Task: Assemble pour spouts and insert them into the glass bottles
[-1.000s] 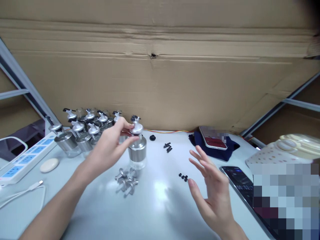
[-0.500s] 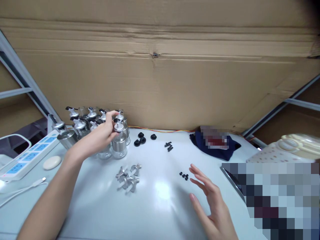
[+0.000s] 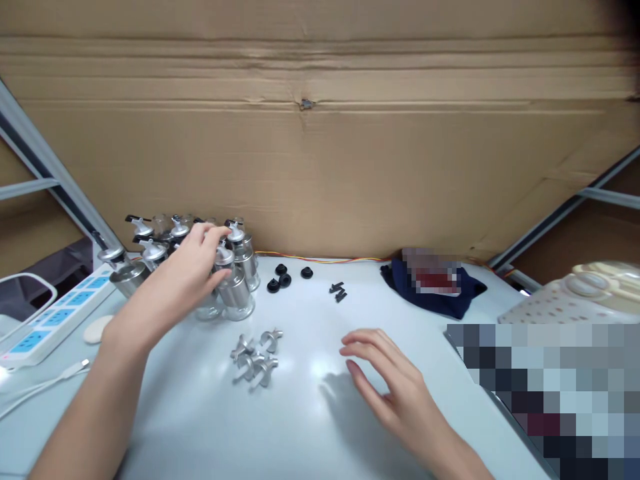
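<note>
Partly behind the left hand [image 3: 187, 267], a silver-topped bottle [image 3: 235, 292], contact unclear.

Table [image 3: 280, 433]: bears the spouts [image 3: 264, 370]
Bottles [image 3: 235, 287]: eleven o'clock from spouts
Stoppers [image 3: 284, 281]: one o'clock
Power strip [image 3: 60, 317]: nine o'clock, beside bottles
Cloth [image 3: 440, 303]: two o'clock
Cardboard [image 3: 320, 180]: twelve o'clock, behind the table

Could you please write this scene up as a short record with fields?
Left hand: thumb and fingers about the top of a bottle; contact unclear
Right hand: open, above the table
Silver pieces: clustered nearer the camera than the bottle
Black caps: three together, one apart
Power strip: far left
</note>
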Motion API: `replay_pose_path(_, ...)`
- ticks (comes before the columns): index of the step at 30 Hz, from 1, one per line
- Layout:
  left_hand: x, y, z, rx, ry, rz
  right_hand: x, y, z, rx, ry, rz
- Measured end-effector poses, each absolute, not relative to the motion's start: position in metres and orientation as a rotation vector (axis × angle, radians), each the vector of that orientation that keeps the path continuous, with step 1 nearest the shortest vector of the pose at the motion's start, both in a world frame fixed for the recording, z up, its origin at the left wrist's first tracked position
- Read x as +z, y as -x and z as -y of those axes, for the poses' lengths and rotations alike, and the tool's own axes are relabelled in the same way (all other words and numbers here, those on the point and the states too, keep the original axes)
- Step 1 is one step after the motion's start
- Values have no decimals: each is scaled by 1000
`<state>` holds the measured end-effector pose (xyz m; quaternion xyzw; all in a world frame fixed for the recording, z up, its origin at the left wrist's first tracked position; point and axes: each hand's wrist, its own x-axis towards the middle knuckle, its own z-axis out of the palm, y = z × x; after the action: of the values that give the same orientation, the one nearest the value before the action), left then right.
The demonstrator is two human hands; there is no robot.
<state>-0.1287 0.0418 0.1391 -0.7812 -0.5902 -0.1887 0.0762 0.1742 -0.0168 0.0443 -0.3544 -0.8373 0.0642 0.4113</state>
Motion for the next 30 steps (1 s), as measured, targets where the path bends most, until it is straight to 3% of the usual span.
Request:
replay_pose_path(5, 138, 83, -21, -616, 2380, 1448, 51, -168, -40, 193, 886, 2127)
replay_pose_path(10, 105, 71, -37, 76, 3040, 1617, 31, -196, -74, 179, 1160, 1999)
replay_pose_path(12, 93, 74, -48, 188, 3113, 1702, 23, -211, -79, 198, 1252, 1996)
replay_pose_path(21, 83, 74, -57, 346, 3260, 1777, 20, -229, -82, 223, 1317, 2052)
replay_pose_path(30, 67, 71, -60, 169, 3208, 1962, 17, -227, -80, 277, 1319, 2102)
